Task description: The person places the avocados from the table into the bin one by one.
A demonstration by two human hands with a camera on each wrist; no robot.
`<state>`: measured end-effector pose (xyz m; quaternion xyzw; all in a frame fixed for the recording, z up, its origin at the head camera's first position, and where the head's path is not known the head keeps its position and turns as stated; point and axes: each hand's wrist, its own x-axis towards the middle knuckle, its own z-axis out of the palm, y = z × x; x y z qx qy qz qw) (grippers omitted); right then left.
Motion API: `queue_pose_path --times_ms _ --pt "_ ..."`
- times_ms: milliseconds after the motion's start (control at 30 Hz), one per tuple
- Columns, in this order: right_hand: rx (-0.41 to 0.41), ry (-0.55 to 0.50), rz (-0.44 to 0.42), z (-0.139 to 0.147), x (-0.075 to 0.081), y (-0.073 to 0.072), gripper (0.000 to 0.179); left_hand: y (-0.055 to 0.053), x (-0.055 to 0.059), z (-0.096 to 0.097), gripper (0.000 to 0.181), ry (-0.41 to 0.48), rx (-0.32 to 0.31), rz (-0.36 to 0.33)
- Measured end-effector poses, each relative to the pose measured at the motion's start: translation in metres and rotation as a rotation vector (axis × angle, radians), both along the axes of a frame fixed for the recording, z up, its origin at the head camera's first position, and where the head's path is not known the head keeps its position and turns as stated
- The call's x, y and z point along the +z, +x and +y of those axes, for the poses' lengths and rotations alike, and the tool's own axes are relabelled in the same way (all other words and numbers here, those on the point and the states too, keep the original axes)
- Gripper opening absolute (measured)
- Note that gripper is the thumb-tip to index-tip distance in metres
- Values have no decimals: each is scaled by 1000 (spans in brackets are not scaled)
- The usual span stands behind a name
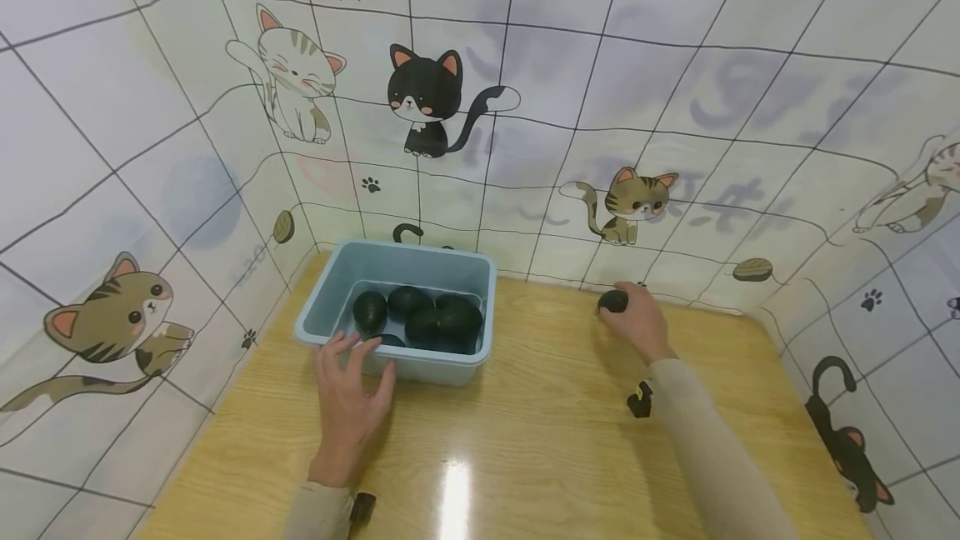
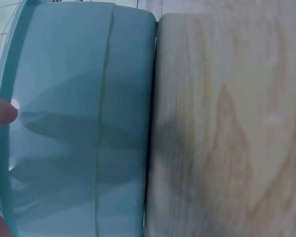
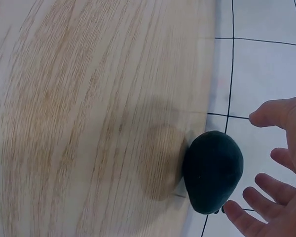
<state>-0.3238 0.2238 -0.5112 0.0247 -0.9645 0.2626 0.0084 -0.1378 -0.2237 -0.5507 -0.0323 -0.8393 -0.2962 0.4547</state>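
A light-blue plastic box [image 1: 480, 361] on the wooden table holds several dark green avocados [image 1: 371, 312]. My left hand [image 1: 351, 398] rests at its front rim, fingertips over the edge and thumb apart from them. The left wrist view shows a fingertip [image 2: 7, 112] on the rim, beside the box's smooth outer wall [image 2: 64, 118]. Far to the right, by the back wall, is a single avocado [image 3: 213, 172], its narrow end toward my fingers. Around it my right hand [image 1: 637, 323] spreads its thumb and fingers, one fingertip right at the avocado's side.
Tiled walls with printed cats enclose the table [image 1: 540, 407] at the back and on both sides. The box stands close to the back wall [image 1: 540, 257]. Small black wrist devices show at both sleeves [image 1: 697, 432].
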Motion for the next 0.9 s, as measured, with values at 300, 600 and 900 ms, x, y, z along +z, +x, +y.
queue_pose_path --times_ms 300,600,900 --pt "68 63 17 7 -12 -3 68 2 0 -2 35 -4 0 -31" --pt "66 89 -10 13 -20 -6 71 1 0 -1 35 1 -8 -39" --pt "42 172 -7 15 -22 -8 76 2 2 -1 36 -2 -2 -57"
